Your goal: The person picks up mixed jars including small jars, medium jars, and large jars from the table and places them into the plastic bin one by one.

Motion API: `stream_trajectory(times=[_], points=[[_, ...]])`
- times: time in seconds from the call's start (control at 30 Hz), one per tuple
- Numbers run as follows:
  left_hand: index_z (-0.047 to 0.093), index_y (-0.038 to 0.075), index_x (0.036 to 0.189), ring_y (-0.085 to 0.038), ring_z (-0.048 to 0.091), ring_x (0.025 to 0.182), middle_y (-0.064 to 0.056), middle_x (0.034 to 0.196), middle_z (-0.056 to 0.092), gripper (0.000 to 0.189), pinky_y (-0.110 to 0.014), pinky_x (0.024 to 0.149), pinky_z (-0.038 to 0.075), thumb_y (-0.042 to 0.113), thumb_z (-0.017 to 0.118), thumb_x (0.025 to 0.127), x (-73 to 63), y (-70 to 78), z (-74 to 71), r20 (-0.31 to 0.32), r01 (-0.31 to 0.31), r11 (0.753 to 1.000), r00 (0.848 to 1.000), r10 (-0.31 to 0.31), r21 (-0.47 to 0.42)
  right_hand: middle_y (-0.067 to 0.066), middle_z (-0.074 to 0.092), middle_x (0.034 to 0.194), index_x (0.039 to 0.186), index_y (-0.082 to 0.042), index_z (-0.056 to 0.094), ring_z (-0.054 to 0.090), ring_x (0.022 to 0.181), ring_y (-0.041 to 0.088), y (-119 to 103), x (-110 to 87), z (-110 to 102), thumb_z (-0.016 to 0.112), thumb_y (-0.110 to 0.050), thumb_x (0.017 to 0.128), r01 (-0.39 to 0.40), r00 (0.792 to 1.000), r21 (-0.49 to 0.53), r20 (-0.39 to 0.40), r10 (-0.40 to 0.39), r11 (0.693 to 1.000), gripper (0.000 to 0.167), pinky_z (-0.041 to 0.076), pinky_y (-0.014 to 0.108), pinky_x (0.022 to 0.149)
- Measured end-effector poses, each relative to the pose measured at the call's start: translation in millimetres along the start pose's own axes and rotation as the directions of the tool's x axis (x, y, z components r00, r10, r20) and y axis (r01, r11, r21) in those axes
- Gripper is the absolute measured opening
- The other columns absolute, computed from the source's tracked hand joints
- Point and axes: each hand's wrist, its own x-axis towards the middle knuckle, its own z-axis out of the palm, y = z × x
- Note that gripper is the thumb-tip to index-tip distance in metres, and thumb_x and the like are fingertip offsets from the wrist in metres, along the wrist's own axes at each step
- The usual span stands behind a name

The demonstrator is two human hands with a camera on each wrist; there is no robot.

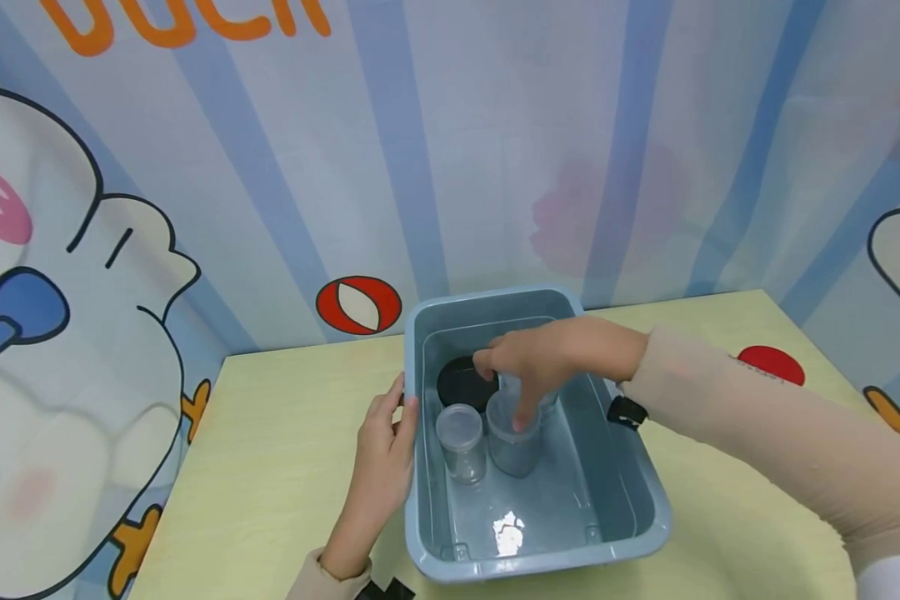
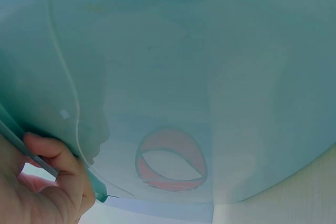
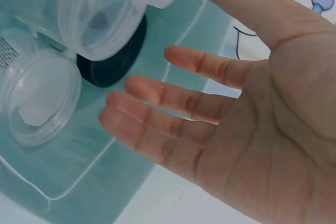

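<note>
My left hand [image 1: 384, 450] grips the left rim of a blue-grey plastic bin [image 1: 536, 567]; in the left wrist view its fingers curl over the bin's edge. Inside the bin, my right hand [image 1: 532, 358] hovers over several containers, holding nothing, and the right wrist view shows its palm with fingers spread. Below its thumb stands a large clear jar [image 1: 513, 450]. To the left of that is a smaller clear jar [image 1: 462, 450] with a pale lid. A round black container [image 1: 461, 387] sits behind them. Another clear jar [image 3: 42, 98] with a translucent lid is partly hidden by the hand in the head view.
The bin stands on a pale yellow table [image 1: 292, 467], near its back edge. Behind the table rises a blue striped backdrop [image 1: 487, 167] with cartoon figures. A black wrist strap [image 1: 627, 412] on the right sleeve overlaps the bin's right rim.
</note>
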Motion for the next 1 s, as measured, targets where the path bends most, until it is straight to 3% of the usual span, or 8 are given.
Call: stream_trajectory(times=[0.17, 0.4, 0.7, 1.0], points=[[0.040, 0.008, 0.153, -0.028, 0.055, 0.106, -0.016, 0.121, 0.054, 0.047, -0.041, 0.085, 0.055, 0.021, 0.045, 0.108, 1.2, 0.0, 1.9, 0.002, -0.002, 1.000, 1.000, 0.002, -0.004, 0.004, 0.054, 0.124, 0.128, -0.012, 0.051, 0.054, 0.109, 0.023, 9.0, -10.1, -5.7, 0.081, -0.038, 0.085, 0.077, 0.995, 0.033, -0.060, -0.075, 0.996, 0.058, 0.049, 0.039, 0.088], [0.040, 0.007, 0.152, -0.028, 0.056, 0.104, -0.018, 0.120, 0.054, 0.047, -0.040, 0.083, 0.056, 0.019, 0.046, 0.108, 1.8, 1.0, 2.9, 0.001, -0.013, 1.000, 1.000, 0.013, -0.001, 0.007, 0.056, 0.122, 0.122, -0.007, 0.054, 0.054, 0.115, 0.028, 24.6, -26.1, -8.3, 0.075, -0.033, 0.091, 0.201, 0.968, 0.062, -0.164, -0.189, 0.978, 0.045, 0.049, 0.042, 0.091], [0.041, 0.007, 0.152, -0.028, 0.057, 0.101, -0.016, 0.119, 0.055, 0.047, -0.038, 0.082, 0.056, 0.021, 0.046, 0.108, 1.8, 0.2, 2.7, -0.005, -0.017, 1.000, 1.000, 0.017, 0.017, 0.004, 0.057, 0.115, 0.119, -0.009, 0.057, 0.055, 0.106, 0.023, 34.2, -47.5, -9.4, 0.074, -0.029, 0.093, 0.208, 0.939, 0.088, -0.296, -0.174, 0.974, 0.037, 0.050, 0.037, 0.085], [0.040, 0.006, 0.152, -0.030, 0.057, 0.107, -0.017, 0.122, 0.054, 0.047, -0.044, 0.087, 0.056, 0.021, 0.046, 0.108, 0.1, 0.8, 0.9, -0.002, -0.008, 1.000, 1.000, 0.008, 0.004, 0.004, 0.059, 0.117, 0.117, -0.009, 0.059, 0.056, 0.108, 0.023, 48.6, -69.6, -7.5, 0.071, -0.029, 0.094, 0.228, 0.899, 0.099, -0.403, -0.171, 0.969, 0.032, 0.049, 0.043, 0.091]])
